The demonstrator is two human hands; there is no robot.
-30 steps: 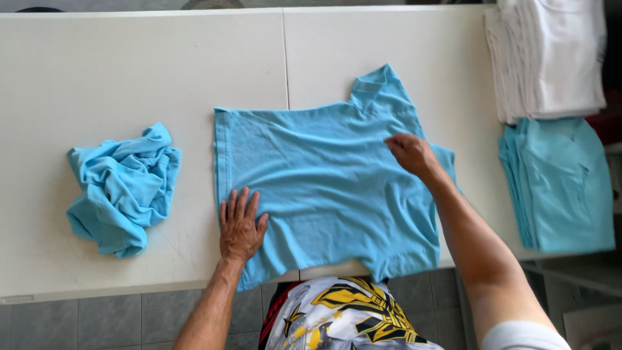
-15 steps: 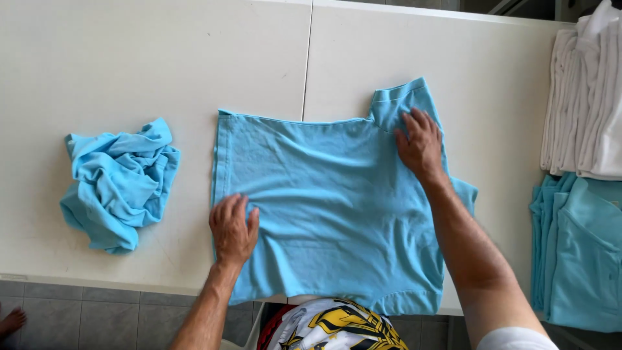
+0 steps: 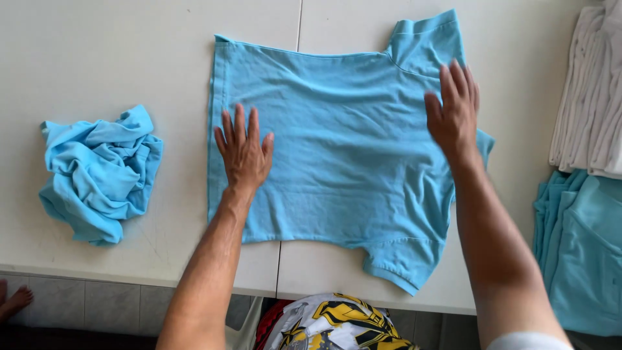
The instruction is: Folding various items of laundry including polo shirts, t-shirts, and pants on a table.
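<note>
Light blue T-shirt (image 3: pixel 343 162) lies spread flat on the white table (image 3: pixel 97 58), across the seam between the two tabletop panels; collar end points to the far right of the shirt, hem runs down its left edge, one short sleeve sticks out at the near right corner, close to the table's front edge.

Left hand (image 3: pixel 244 152) rests palm down on the shirt's left half, near the hem; fingers spread and fully extended, gripping nothing, just pressing on cloth. Right hand (image 3: pixel 453 110) also lies palm down, flat, on the shirt's right side just below the collar; fingers straight and close together, nothing grasped. Both forearms reach in from the near edge over the shirt; the right forearm covers part of the shirt's right margin, where a bit of the other sleeve pokes out beside the wrist.

Left of the shirt, apart from it: a crumpled light blue garment (image 3: pixel 97 175) bunched in a heap on the same table. Right of the shirt, apart from it: a stack of folded white garments (image 3: pixel 593 97) at the far side, and nearer, a stack of folded light blue garments (image 3: pixel 583 253); both cut off by the frame edge.

Below the shirt, past the table's front edge: person's patterned clothing (image 3: pixel 337 327) in yellow, white and black. Grey tiled floor (image 3: pixel 91 301) under the table, a bare foot (image 3: pixel 16 301) at the far left.
</note>
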